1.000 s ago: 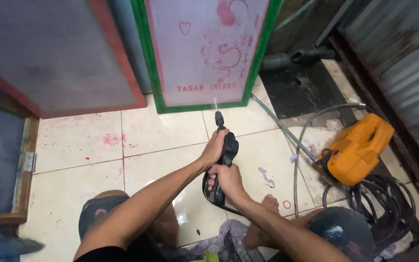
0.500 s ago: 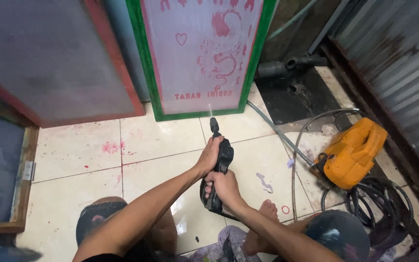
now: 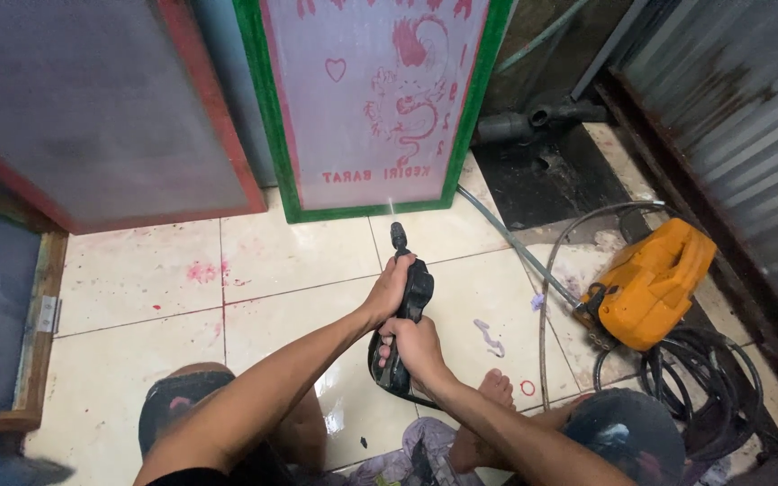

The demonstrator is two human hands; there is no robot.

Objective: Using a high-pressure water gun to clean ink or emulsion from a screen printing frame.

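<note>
Both of my hands grip a black spray gun [image 3: 414,286] whose nozzle points up at a green-framed printing screen [image 3: 371,99] leaning upright ahead of me. My left hand [image 3: 387,290] wraps the gun's upper body. My right hand [image 3: 416,346] holds the lower handle, close to my bare foot [image 3: 488,405]. A thin jet leaves the nozzle toward the screen's bottom edge. The screen carries a faint red rooster-and-dragon design and a heart.
A red-framed screen [image 3: 101,117] leans at the left, a wooden-framed one [image 3: 11,306] at the far left. An orange pressure washer [image 3: 648,281] with coiled black hoses [image 3: 704,378] sits at the right beside a corrugated metal wall [image 3: 749,117]. Tiled floor [image 3: 137,279] shows red stains.
The view has tilted so the green-framed screen shows more of its design. My hands and the spray gun keep the same grip, still aimed at the screen's lower edge.
</note>
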